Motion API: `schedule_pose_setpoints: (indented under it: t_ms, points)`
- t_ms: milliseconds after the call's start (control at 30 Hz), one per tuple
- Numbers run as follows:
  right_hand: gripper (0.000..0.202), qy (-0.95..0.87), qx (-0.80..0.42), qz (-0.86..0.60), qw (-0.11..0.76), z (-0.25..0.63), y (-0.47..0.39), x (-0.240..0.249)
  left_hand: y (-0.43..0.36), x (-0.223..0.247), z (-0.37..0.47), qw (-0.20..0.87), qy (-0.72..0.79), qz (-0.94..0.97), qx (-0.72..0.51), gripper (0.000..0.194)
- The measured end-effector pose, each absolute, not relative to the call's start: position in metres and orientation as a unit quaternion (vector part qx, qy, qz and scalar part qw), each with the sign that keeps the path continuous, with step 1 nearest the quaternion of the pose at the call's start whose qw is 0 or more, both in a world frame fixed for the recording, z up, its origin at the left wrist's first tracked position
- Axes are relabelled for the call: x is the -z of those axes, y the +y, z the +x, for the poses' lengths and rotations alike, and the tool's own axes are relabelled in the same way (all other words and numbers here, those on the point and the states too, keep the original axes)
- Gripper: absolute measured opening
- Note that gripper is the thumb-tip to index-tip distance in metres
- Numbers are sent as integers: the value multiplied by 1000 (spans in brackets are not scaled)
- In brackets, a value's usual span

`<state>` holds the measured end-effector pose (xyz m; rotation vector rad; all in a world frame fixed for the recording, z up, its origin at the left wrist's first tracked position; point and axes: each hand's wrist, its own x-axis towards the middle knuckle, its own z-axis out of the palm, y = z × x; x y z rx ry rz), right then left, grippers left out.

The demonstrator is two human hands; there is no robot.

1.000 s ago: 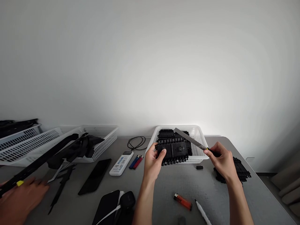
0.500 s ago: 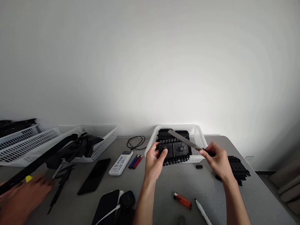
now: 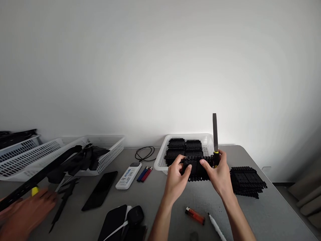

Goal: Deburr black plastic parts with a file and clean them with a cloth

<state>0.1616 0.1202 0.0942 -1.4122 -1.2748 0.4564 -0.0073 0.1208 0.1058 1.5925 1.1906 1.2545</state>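
Observation:
My left hand point(image 3: 177, 175) grips the left side of a flat black plastic part point(image 3: 197, 170) with toothed edges, thumb on its face. On the part's right side, my right hand point(image 3: 220, 174) presses with its thumb and also holds a file point(image 3: 215, 134). The file's grey blade points straight up from a black and yellow handle, partly hidden by the fingers. Just behind the held part stands a white plastic basket point(image 3: 210, 144) with several similar black parts point(image 3: 176, 144) in it. A stack of such parts point(image 3: 247, 180) lies to the right of my right hand.
An orange lighter point(image 3: 195, 216) and a white pen point(image 3: 217, 227) lie in front. Leftward are two lighters point(image 3: 144, 174), a white device point(image 3: 128, 175), a phone point(image 3: 99, 190) and a cable point(image 3: 145, 153). Another person's hand point(image 3: 32, 211) works beside white baskets point(image 3: 112, 157) at far left.
The file has swung from slanting across the part to upright. My right hand has moved left and taken hold of the part, which has shifted right and slightly down with my left hand.

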Motion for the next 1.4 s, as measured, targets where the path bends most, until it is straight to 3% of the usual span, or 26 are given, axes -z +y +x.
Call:
schedule_pose_setpoints:
  t_ms: [367, 567, 667, 833, 933, 1167, 1267, 1400]
  points:
    - [72, -478, -258, -612, 575, 183, 130, -87, 128, -106, -22, 457, 472, 571, -492, 37]
    - [65, -517, -329, -531, 585, 173, 127, -92, 126, -106, -16, 497, 448, 558, -492, 32]
    - [58, -520, -341, -499, 603, 168, 126, -92, 125, -107, -11, 474, 456, 571, -491, 31]
    - [58, -514, -312, -517, 609, 162, 125, -89, 128, -109, -4, 337, 530, 588, -509, 32]
    - [56, -518, -323, -510, 606, 164, 126, -90, 130, -110, -7, 350, 509, 593, -516, 35]
    - [56, -495, -358, -498, 615, 183, 131, -91, 123, -118, -33, 521, 419, 630, -395, 50]
    - [57, -503, -341, -516, 603, 187, 132, -89, 119, -122, -31, 512, 427, 656, -355, 51]
    - [58, -536, -362, -496, 579, 183, 131, -88, 117, -122, -22, 441, 436, 724, -303, 35]
